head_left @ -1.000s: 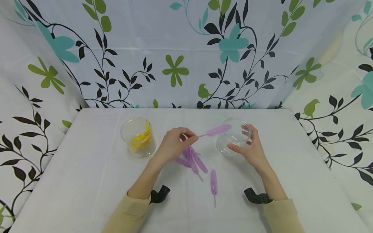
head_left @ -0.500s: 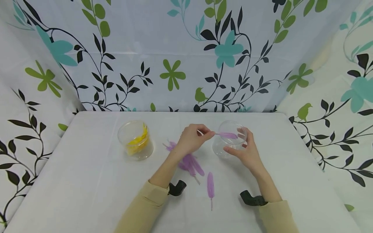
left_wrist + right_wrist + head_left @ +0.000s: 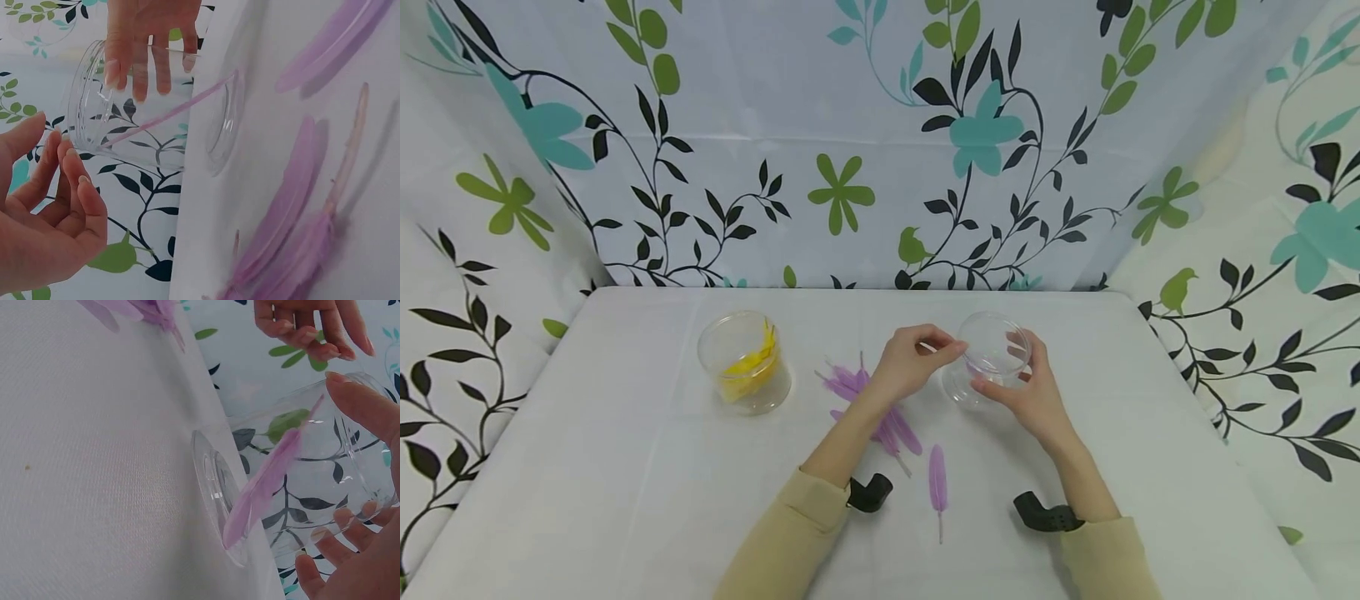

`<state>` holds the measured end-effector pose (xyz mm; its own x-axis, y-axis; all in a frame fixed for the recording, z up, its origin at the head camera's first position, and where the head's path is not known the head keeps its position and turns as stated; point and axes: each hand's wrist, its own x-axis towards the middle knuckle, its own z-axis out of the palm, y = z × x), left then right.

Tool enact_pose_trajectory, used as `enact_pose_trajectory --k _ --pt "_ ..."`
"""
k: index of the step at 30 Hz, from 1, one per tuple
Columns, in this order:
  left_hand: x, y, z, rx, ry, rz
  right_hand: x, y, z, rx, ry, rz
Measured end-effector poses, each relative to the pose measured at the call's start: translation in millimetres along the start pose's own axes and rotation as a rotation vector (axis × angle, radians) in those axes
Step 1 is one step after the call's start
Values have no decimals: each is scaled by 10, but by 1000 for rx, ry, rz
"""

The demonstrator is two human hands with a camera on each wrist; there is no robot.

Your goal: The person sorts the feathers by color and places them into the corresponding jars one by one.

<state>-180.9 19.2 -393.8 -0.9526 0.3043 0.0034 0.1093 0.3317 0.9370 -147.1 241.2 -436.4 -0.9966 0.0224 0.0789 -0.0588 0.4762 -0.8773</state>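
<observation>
My right hand (image 3: 1033,392) grips the side of a clear glass jar (image 3: 988,346) that stands on the table. Inside it, a purple feather (image 3: 265,487) leans diagonally, its tip low at the base and its quill up toward the rim. My left hand (image 3: 913,362) is beside the jar's rim, with nothing between thumb and loosely bent fingers. Beneath the left forearm lies a loose pile of purple feathers (image 3: 895,429), partly hidden by that arm. A single purple feather (image 3: 937,479) lies apart, nearer the front.
To the left stands a second glass jar (image 3: 707,354) with yellow pieces (image 3: 752,367) inside. A white cloth covers the table (image 3: 625,467). Leaf-patterned curtains (image 3: 737,125) hang behind and at both sides.
The left hand has carried a purple feather right to the jar and let it go inside. My right hand has kept its grip on the jar.
</observation>
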Motion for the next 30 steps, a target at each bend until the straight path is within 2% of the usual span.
enact_pose_trajectory --k 5,9,18,24,30 --pt "-91 -169 -154 -95 57 -38 9 -5 -9 -8 4 0" --pt "-180 -324 -323 -128 108 -95 11 -1 -24 -12 9 2" --pt "-366 -703 -639 -60 201 -238 -1 -3 -24 -8 1 1" --pt "-429 -806 -773 -44 235 -357 -5 -3 -8 -10 -6 6" --pt "-458 -812 -853 -24 241 -406 0 -9 9 -13 -13 9"
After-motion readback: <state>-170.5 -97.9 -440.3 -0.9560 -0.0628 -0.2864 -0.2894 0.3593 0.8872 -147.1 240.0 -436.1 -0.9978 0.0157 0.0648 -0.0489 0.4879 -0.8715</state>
